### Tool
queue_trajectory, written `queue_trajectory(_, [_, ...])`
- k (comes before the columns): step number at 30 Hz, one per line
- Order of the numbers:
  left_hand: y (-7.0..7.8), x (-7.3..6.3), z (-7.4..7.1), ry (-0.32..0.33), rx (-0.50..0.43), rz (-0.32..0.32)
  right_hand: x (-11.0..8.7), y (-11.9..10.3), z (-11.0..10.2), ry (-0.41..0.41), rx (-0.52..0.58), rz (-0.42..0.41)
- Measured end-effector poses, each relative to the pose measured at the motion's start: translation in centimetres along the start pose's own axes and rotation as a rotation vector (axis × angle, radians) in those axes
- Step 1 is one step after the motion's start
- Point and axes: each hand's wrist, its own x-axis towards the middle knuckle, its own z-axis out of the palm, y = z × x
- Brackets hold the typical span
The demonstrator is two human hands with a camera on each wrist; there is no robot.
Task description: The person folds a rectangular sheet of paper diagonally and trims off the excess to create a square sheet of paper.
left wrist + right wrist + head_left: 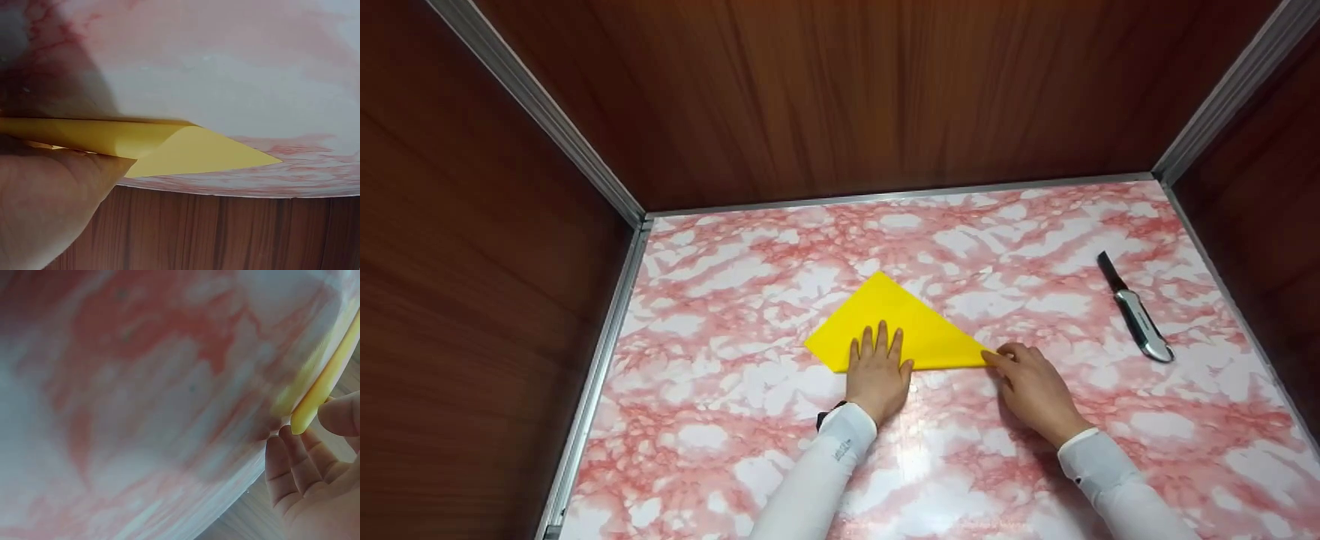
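The folded yellow paper lies on the table — the left hand spread flat on it, the right hand pinching its right corner. A knife lies farther right.

We have both forearms stretched forward and angled inward, covered by a white left sleeve and a white right sleeve down to the wrists. Our left hand lies palm down, its fingers straight and spread, its thumb out to the right. A black wristband shows at the left cuff. We angle our right hand toward the left one, a gap between them; in the right wrist view its thumb faces the bent fingers in a pinch.
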Motion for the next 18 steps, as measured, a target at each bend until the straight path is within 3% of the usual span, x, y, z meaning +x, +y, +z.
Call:
queue_trajectory(9, [-0.1, -0.07, -0.43, 0.01, -0.038, -0.003, 0.03, -0.02, 0.05, 0.008, -0.003, -0.009])
queue_trajectory(18, [-0.18, 0.01, -0.28, 0.019, -0.011, 0.004, 0.09, -0.08, -0.04, -0.002, 0.005, -0.003])
